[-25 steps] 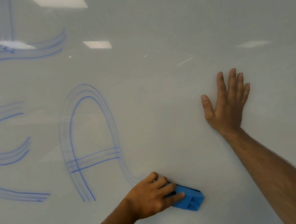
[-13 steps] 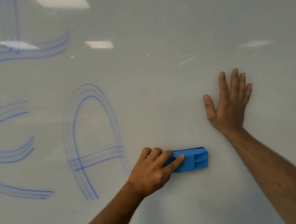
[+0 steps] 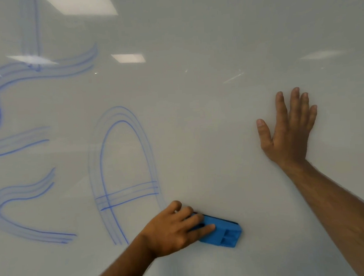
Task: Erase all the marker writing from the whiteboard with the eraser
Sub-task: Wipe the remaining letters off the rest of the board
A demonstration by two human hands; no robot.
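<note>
The blue plastic block eraser [image 3: 221,234] lies flat against the glossy white whiteboard [image 3: 196,115], low on the board and a little right of its middle as seen here, tilted so its right end sits lower than its left. A dark felt edge shows along its upper side where it meets the board. The left hand [image 3: 174,230] grips it from the left end: the fingers [image 3: 201,230] curl over the top and front of the block, covering roughly its left half, while the right half with two recessed pockets sticks out free beyond the fingertips. The thumb is tucked up near the board above the eraser.

Just left of that hand stands a tall arched blue marker letter with a crossbar [image 3: 123,176], like an "A", drawn in a sharp line with paler smeared copies beside it. Its right leg fades out right at the knuckles of the gripping hand. Further toward the left edge of the board run more smeared blue wavy strokes [image 3: 21,196], and near the top left corner another band of streaked blue lines [image 3: 42,70] crosses a vertical stroke.

Well to the right, higher on the board, the right hand [image 3: 288,134] presses flat on bare white surface, fingers straight and pointing up, thumb spread to the left, holding nothing. Ceiling lights reflect in the board's sheen.
</note>
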